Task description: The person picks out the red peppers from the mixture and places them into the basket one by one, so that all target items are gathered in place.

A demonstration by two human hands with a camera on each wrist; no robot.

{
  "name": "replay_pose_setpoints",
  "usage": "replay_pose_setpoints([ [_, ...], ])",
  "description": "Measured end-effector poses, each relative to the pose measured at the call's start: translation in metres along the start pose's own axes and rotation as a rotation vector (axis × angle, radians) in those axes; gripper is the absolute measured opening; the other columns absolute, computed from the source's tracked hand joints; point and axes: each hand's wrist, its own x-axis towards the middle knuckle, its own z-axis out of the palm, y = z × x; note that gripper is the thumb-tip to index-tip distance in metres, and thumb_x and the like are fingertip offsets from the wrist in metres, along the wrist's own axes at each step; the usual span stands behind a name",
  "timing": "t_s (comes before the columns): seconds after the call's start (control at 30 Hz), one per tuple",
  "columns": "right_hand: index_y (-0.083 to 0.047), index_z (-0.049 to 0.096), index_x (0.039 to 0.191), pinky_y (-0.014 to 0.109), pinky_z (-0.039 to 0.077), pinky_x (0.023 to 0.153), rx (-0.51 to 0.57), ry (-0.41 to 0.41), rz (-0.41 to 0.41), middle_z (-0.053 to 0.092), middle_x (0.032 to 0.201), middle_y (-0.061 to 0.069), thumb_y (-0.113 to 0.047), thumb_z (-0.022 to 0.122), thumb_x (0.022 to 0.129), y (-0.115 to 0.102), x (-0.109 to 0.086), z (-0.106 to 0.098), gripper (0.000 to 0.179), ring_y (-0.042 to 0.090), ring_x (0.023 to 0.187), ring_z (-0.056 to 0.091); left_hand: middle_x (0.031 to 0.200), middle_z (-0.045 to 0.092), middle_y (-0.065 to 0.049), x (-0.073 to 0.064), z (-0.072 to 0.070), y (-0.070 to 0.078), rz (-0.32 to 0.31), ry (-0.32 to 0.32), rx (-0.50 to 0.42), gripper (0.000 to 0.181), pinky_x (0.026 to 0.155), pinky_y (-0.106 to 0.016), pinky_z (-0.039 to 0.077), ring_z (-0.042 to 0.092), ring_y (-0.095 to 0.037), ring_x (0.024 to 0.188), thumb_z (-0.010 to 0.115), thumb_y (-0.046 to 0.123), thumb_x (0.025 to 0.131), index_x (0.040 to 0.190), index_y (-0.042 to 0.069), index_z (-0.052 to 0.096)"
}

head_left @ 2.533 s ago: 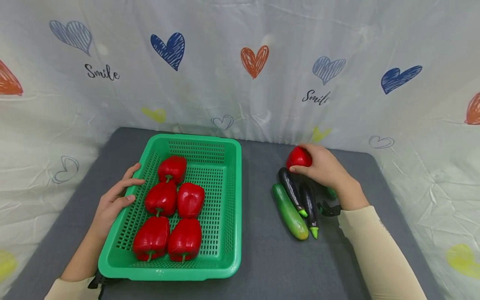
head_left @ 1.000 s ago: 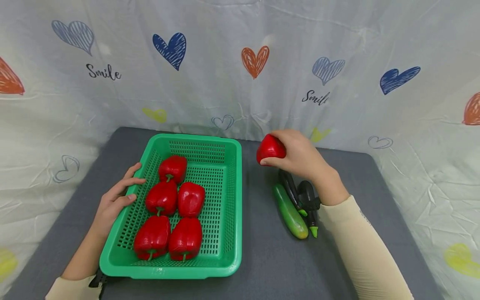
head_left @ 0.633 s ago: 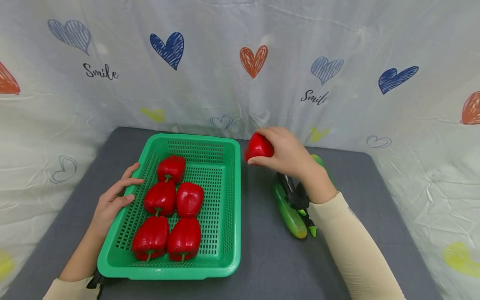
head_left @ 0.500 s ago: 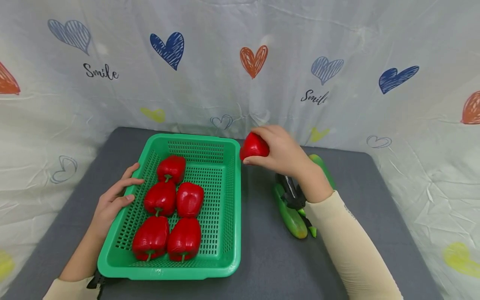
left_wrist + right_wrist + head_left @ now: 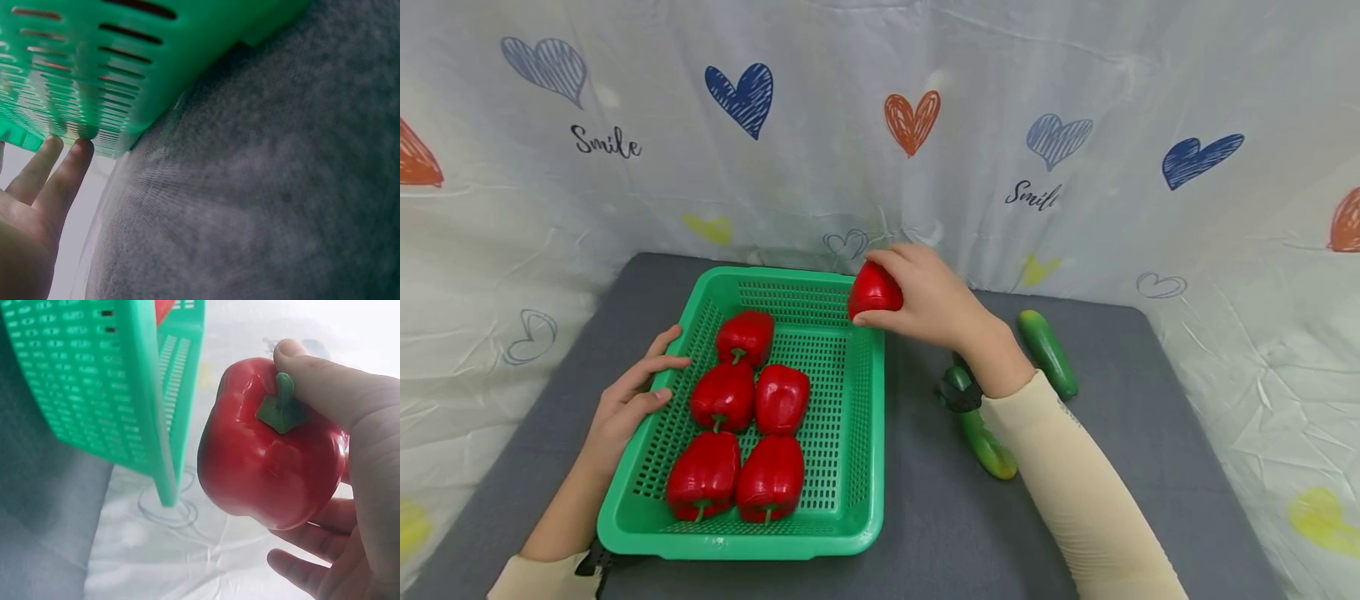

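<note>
In the head view my right hand holds a red bell pepper over the right rim of the green basket, near its far corner. The right wrist view shows this bell pepper gripped between thumb and fingers, its green stem facing the camera. Several more red bell peppers lie inside the basket, towards its left side. My left hand rests against the basket's left side with its fingers extended; in the left wrist view its fingertips touch the slotted wall.
Right of the basket, a green cucumber-like vegetable lies partly under my right forearm. Another cucumber-like vegetable lies farther right. The eggplants are mostly hidden by my wrist. A white curtain with printed hearts hangs behind the grey table.
My right hand has picked up the bell pepper beside the eggplants and carried it left to the basket's rim. The right-hand cucumber-like vegetable has come into view. My left hand stays put.
</note>
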Motion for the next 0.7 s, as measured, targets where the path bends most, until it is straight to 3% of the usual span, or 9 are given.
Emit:
replay_pose_setpoints([
  [0.3, -0.014, 0.057, 0.157, 0.040, 0.060, 0.090, 0.008, -0.038, -0.009, 0.059, 0.146, 0.005, -0.056, 0.086, 0.089, -0.013, 0.015, 0.010, 0.085, 0.023, 0.133, 0.052, 0.177, 0.032, -0.015, 0.001, 0.001, 0.001, 0.065, -0.018, -0.017, 0.037, 0.121, -0.025, 0.026, 0.022, -0.018, 0.166, 0.039, -0.017, 0.102, 0.135, -0.023, 0.056],
  [0.7, -0.014, 0.058, 0.156, 0.039, 0.059, 0.090, 0.015, -0.060, -0.018, 0.059, 0.146, 0.006, -0.056, 0.084, 0.092, -0.029, 0.031, 0.022, 0.082, 0.024, 0.133, 0.053, 0.176, 0.034, -0.014, 0.002, 0.001, -0.001, 0.074, -0.015, -0.037, 0.037, 0.120, -0.025, 0.028, 0.024, -0.018, 0.165, 0.039, -0.019, 0.101, 0.134, -0.023, 0.057],
])
